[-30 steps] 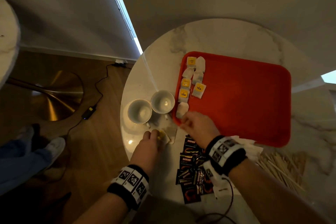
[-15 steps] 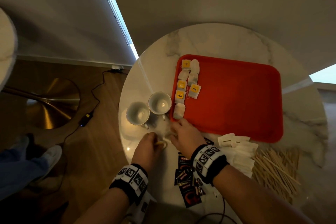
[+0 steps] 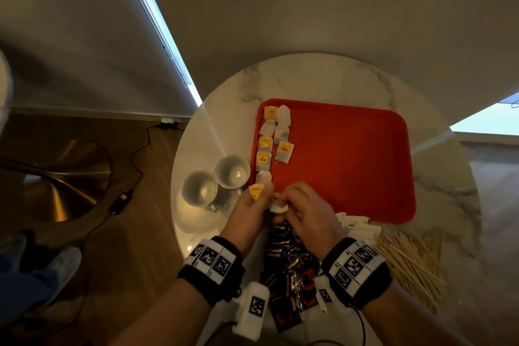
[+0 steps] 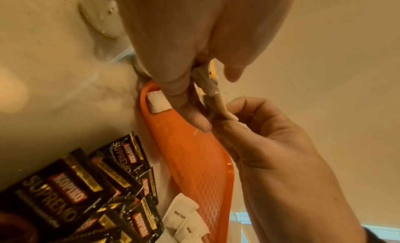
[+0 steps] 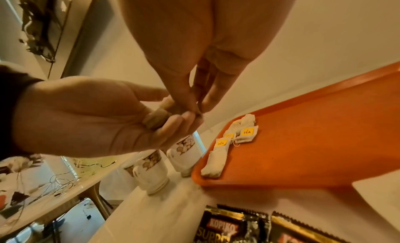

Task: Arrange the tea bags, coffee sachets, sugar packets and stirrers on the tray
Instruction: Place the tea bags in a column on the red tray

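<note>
Both hands lifted since earlier: left hand (image 3: 247,211) and right hand (image 3: 306,211) pinch one tea bag (image 3: 278,205) between them; tray (image 3: 351,166) row end at 12 o'clock, left hand nearer

Round marble desk (image 3: 323,76) bearing a red tray (image 3: 351,163) and two cups (image 3: 216,182) at its left. Coffee sachets (image 3: 289,270), sugar packets (image 3: 359,229) and wooden stirrers (image 3: 412,258) lie along the near edge.
</note>
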Demonstrator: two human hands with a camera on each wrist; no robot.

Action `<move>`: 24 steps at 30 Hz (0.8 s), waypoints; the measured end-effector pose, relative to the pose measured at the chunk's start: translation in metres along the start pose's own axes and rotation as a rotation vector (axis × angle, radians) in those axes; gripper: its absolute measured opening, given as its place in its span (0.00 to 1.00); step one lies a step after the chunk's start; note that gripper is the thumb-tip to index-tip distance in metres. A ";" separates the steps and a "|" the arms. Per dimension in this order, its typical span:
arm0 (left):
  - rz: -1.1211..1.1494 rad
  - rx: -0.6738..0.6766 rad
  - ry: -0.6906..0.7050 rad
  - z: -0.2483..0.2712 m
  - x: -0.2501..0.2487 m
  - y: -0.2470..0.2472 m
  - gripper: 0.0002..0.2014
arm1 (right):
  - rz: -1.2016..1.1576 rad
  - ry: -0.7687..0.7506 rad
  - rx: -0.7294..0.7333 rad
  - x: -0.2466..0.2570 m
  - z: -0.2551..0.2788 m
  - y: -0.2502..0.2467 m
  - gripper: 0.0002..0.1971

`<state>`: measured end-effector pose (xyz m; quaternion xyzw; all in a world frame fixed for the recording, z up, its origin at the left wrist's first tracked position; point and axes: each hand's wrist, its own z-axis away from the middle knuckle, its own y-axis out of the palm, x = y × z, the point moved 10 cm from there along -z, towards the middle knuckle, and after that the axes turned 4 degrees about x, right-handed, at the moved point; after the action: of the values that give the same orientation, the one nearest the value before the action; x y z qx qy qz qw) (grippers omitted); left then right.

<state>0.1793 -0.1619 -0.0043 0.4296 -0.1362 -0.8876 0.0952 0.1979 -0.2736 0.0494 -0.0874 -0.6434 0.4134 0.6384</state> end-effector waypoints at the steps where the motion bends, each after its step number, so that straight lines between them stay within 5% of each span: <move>1: -0.039 0.016 0.033 -0.001 -0.004 0.004 0.16 | -0.006 -0.009 0.002 0.000 0.002 -0.002 0.09; 4: -0.092 -0.054 0.087 -0.006 -0.005 -0.005 0.06 | -0.060 0.013 -0.031 -0.008 0.002 -0.010 0.11; 16: -0.197 -0.117 0.044 -0.011 0.018 -0.034 0.12 | -0.153 0.706 -0.242 -0.124 -0.096 -0.022 0.14; 24: -0.256 -0.102 0.046 -0.015 0.014 -0.047 0.13 | -0.058 0.692 -0.241 -0.137 -0.126 -0.016 0.06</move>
<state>0.1801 -0.1239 -0.0387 0.4583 -0.0329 -0.8882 0.0057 0.3407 -0.3189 -0.0631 -0.2785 -0.4357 0.2622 0.8148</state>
